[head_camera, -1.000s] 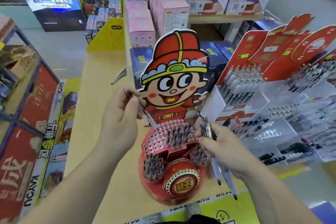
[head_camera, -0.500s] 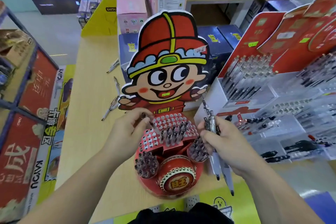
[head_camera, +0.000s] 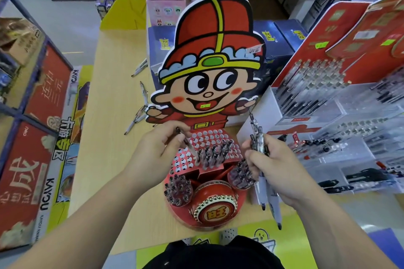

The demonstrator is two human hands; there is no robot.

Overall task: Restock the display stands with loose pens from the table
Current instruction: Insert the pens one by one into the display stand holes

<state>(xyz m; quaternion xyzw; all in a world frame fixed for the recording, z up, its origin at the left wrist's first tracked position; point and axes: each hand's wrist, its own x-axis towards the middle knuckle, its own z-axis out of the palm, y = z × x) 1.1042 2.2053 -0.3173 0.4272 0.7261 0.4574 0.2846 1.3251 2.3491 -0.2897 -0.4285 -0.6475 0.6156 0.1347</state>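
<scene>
A red cartoon-figure display stand [head_camera: 209, 65] stands on the wooden table [head_camera: 113, 98]. Its perforated red tray [head_camera: 185, 160] holds a row of pens in the middle holes. My left hand [head_camera: 155, 150] pinches one pen [head_camera: 189, 145], whose tip points down at the tray's left holes. My right hand [head_camera: 273, 164] grips a bundle of several pens [head_camera: 261, 159] just right of the stand. Loose pens [head_camera: 140, 113] lie on the table left of the stand.
Two round cups of pens [head_camera: 178, 190] flank a red drum [head_camera: 215, 205] at the stand's base. Red-backed clear pen racks [head_camera: 341, 116] fill the right side. Blue and pink boxes [head_camera: 166, 0] stand behind. Red cartons [head_camera: 32, 137] sit on the left.
My left hand has lowered its pen from chest height of the figure down to the perforated tray. The right hand keeps its bundle nearly still.
</scene>
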